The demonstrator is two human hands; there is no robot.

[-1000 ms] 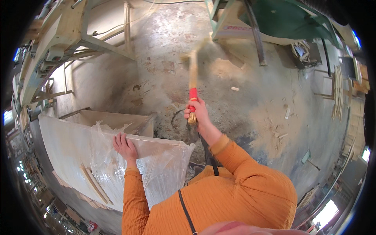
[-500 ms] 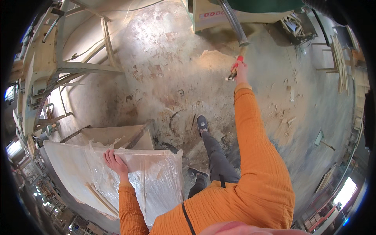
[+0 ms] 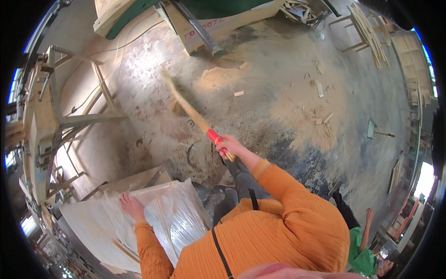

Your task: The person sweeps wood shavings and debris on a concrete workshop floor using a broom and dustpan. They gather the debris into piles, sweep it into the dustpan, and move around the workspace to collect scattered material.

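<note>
My right hand (image 3: 230, 145) is wrapped around the red-bound grip of a straw broom (image 3: 190, 110), in front of my body. The broom slants away to the far left over the floor, its far end smeared by motion. Fingers stretched out, my left hand (image 3: 132, 208) lies flat on the edge of a pale board covered in clear plastic film (image 3: 179, 218). Beyond the broom, a heap of sawdust (image 3: 218, 79) lies on the concrete, with a small wood block (image 3: 239, 93) near it.
Wood scraps (image 3: 320, 118) and sawdust litter the floor at right. A wooden frame (image 3: 93, 120) stands at left, and a green-topped machine (image 3: 241, 9) at the far side. A person in a green top (image 3: 362, 253) is at the lower right. A dustpan (image 3: 370, 129) lies at right.
My right hand has come back toward my body and to the left, swinging the broom leftward. My left hand stays on the board. The view has shifted right, and another person appears.
</note>
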